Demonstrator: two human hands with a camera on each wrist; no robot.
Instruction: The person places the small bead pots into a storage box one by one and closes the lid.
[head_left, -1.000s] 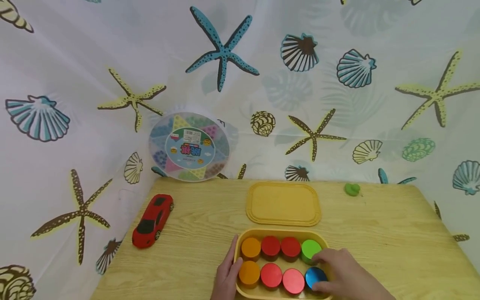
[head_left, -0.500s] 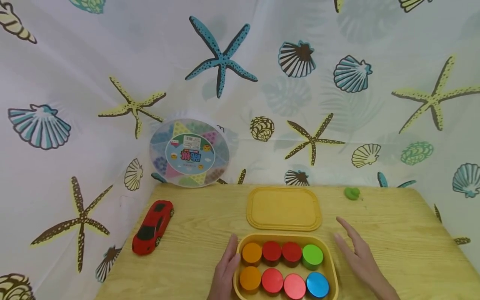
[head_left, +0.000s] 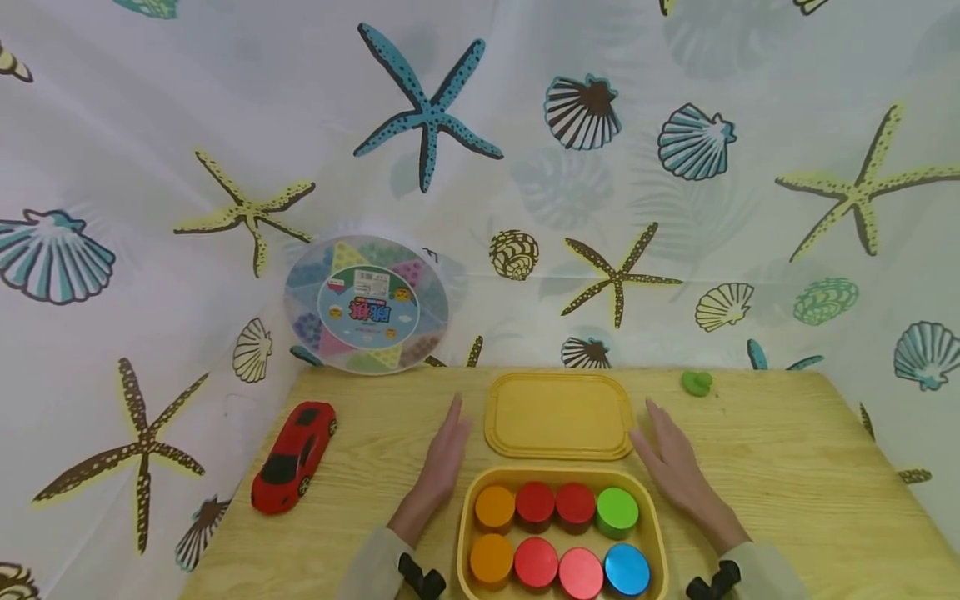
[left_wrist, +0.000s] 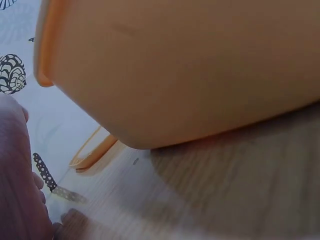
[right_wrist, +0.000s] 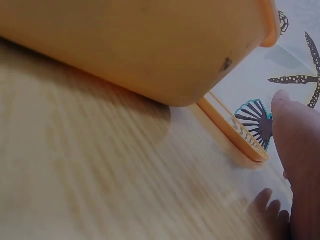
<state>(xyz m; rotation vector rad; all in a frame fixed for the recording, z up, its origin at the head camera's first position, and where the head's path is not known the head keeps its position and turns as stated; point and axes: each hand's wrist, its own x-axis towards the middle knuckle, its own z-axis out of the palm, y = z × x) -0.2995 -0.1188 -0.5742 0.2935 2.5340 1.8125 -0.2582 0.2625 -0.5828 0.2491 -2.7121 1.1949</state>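
In the head view a yellow plastic box (head_left: 467,533) holds two rows of round blocks: two orange ones (head_left: 491,560), several red and pinkish ones (head_left: 536,562), a green one (head_left: 617,511) and a blue one (head_left: 627,569). Behind the box a flat yellow lid (head_left: 558,415) lies on the table. My left hand (head_left: 444,454) reaches forward with straight fingers, left of the gap between box and lid. On the other side my right hand (head_left: 673,458) has its fingers extended, fingertips by the lid's right edge. Both hands hold nothing. Each wrist view shows the box's outer wall (left_wrist: 190,65) close up.
A red toy car (head_left: 294,457) stands at the table's left. At the back left a round game board (head_left: 366,304) leans on the shell-patterned cloth (head_left: 480,108). A small green toy (head_left: 697,382) sits near the back edge of the wooden table (head_left: 780,467).
My right hand has come away from the blue and green blocks and moved forward beside the lid. The left hand has left the box's side and moved forward. Box and lid stay put.
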